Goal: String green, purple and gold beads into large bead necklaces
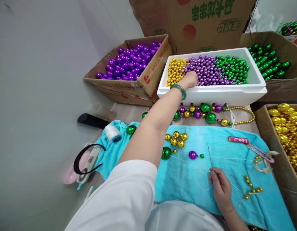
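Turquoise towel covers the bench before us. Our left hand reaches far forward into the white foam tray, fingers curled down where the gold beads meet the purple beads — whether they pinch one we cannot tell. Our right hand rests near us on the towel, thumb and forefinger pinching the needle by its lower end, its long axis pointing away toward the tray — hands well apart.
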Demonstrator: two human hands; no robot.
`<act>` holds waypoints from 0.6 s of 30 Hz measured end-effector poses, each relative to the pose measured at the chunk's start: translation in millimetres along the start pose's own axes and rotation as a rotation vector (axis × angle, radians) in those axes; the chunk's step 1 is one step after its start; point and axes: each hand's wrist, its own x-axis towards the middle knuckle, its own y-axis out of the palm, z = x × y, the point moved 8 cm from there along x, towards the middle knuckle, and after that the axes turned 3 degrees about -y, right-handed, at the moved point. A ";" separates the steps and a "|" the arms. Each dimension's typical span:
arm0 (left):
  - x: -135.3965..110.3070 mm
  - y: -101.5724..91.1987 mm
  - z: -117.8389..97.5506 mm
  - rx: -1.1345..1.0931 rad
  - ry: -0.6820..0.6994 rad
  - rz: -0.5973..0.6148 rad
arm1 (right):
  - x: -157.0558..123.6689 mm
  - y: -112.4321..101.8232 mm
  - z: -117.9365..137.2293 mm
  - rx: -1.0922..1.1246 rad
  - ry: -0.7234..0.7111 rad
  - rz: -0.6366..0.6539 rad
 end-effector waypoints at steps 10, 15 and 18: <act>-208.3 14.7 -22.4 -1.132 -0.314 0.179 | 13.5 -13.0 45.4 0.013 -0.056 -0.090; -290.9 21.5 22.6 -1.301 -0.473 0.060 | 16.1 -7.2 58.6 -0.055 -0.022 -0.009; -308.5 14.7 34.5 -1.331 -0.475 -0.012 | 14.0 -0.6 58.8 -0.098 -0.007 0.036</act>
